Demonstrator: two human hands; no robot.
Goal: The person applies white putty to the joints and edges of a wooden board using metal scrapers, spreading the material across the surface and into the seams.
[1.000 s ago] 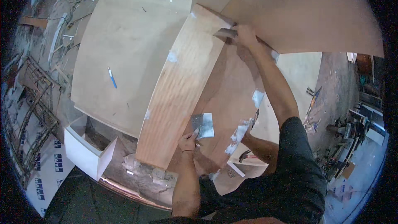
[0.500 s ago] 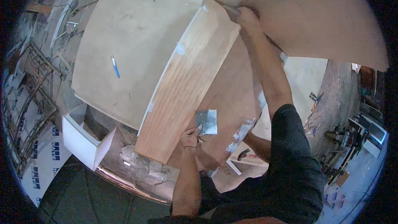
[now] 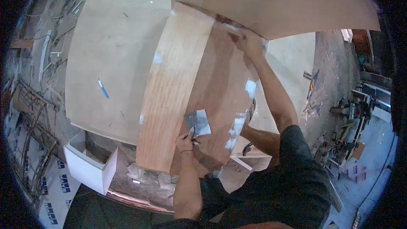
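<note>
A long wooden box-like piece (image 3: 169, 72) lies tilted before me, with a pale top face and a redder side panel (image 3: 220, 72). White filler patches (image 3: 251, 88) mark the panel's right edge and several spots along the top face's left edge. My left hand (image 3: 185, 141) is closed on a square metal plate (image 3: 198, 123), whose right half is coated white. At the piece's far end my right hand (image 3: 250, 44) is closed, its fingers close to a whitish strip (image 3: 231, 27); what it grips is too blurred to name.
A large plywood sheet (image 3: 106, 38) lies beneath, with a blue-and-white pen (image 3: 102, 88) on it. Another brown board (image 3: 292, 4) rises at the far right. A white open box (image 3: 91, 167) stands at lower left. A hammer (image 3: 247, 148) lies near my bare leg (image 3: 263, 144).
The view has shifted, and the wooden piece now stands more upright in it, showing more of its side panel. My right hand has come nearer along the far end. The left still holds the plate.
</note>
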